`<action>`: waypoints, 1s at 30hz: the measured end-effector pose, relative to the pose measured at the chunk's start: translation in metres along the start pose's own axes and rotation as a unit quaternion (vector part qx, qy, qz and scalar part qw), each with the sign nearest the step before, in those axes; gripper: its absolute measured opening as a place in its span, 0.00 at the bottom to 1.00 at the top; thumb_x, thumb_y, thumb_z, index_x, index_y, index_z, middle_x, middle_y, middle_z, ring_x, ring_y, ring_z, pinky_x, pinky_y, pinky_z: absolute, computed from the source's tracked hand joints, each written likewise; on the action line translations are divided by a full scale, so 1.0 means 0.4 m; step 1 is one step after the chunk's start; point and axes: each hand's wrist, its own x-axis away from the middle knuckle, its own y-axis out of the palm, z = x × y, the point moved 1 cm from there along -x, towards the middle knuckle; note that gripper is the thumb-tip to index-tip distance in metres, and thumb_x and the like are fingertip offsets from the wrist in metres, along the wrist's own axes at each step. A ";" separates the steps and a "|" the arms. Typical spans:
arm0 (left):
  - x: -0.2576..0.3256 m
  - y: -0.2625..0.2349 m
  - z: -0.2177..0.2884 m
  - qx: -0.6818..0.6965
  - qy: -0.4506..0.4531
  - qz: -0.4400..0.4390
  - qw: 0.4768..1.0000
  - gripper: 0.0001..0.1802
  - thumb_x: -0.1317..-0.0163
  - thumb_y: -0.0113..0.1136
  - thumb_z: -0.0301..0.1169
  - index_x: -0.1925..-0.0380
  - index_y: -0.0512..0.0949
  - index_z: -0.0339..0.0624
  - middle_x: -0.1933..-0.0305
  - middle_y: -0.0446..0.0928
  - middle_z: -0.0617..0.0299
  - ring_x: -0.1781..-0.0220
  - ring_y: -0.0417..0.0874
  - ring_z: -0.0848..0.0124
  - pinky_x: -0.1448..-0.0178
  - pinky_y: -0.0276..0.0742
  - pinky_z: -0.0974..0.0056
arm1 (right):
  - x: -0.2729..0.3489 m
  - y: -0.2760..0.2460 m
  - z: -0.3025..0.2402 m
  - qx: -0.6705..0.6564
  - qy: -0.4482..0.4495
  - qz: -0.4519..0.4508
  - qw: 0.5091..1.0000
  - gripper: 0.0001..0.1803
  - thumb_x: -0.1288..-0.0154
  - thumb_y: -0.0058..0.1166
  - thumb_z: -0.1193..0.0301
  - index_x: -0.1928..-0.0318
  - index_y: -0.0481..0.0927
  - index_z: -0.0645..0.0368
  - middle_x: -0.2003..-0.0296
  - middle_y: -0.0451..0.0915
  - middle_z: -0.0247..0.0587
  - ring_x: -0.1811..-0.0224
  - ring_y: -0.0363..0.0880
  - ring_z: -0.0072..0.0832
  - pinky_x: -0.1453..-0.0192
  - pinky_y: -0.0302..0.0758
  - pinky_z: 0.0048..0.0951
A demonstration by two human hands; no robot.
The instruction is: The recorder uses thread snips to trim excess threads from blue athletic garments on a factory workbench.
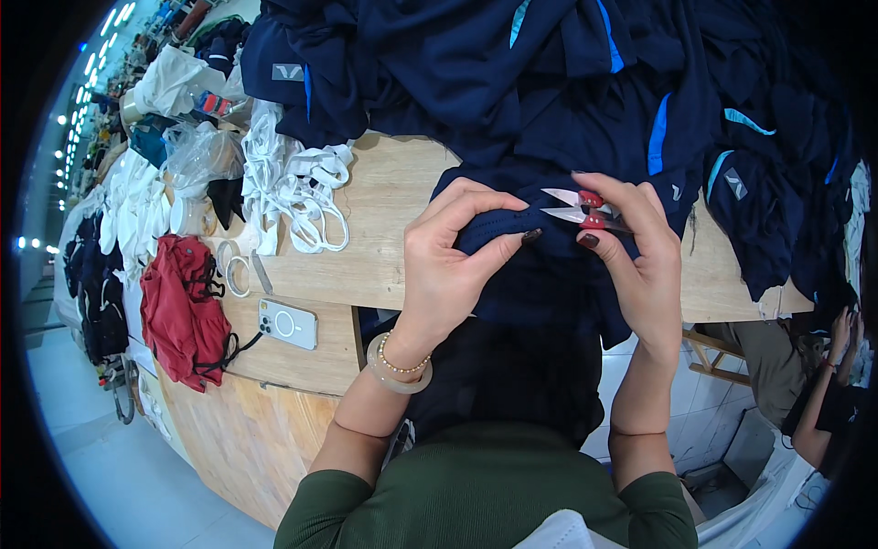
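My left hand [462,247] pinches a fold of a navy blue garment [549,284] between thumb and fingers. Thread snips [590,209] with red grips and pointed metal blades sit in my right hand [645,242], held between thumb and fingers. Their blades are spread apart and point left, close to the pinched fold. Whether the tips touch the cloth I cannot tell. The garment hangs over the near edge of the table toward my lap.
A heap of navy garments [439,64] with light blue strips covers the far side of the wooden table [384,220]. To the left lie white straps [297,174], a red cloth bag [183,311], a tape roll [238,276] and a phone [287,324]. Another person's hands [846,334] show at far right.
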 end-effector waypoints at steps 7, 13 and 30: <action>-0.004 0.002 0.003 -0.033 0.040 0.010 0.999 0.13 0.52 0.68 0.16 0.63 0.83 0.35 0.63 0.79 0.60 0.63 0.81 0.72 0.59 0.76 0.71 | 0.008 -0.004 0.002 0.007 -0.017 0.075 0.997 0.12 0.50 0.66 0.80 0.62 0.82 0.63 0.70 0.79 0.34 0.68 0.70 0.27 0.64 0.71 0.25; -0.008 0.003 0.007 -0.049 0.049 0.009 0.998 0.14 0.52 0.68 0.16 0.63 0.83 0.35 0.64 0.78 0.60 0.64 0.81 0.72 0.60 0.75 0.72 | 0.005 0.000 -0.003 0.043 -0.047 0.075 0.995 0.13 0.52 0.67 0.79 0.62 0.82 0.63 0.71 0.80 0.34 0.69 0.68 0.29 0.66 0.69 0.26; -0.003 -0.001 0.004 -0.069 0.059 0.012 0.996 0.14 0.53 0.68 0.16 0.64 0.84 0.36 0.65 0.78 0.61 0.64 0.81 0.72 0.61 0.76 0.72 | 0.006 0.001 -0.009 0.035 -0.043 0.066 0.996 0.12 0.51 0.66 0.81 0.63 0.82 0.64 0.71 0.79 0.36 0.70 0.70 0.29 0.66 0.70 0.26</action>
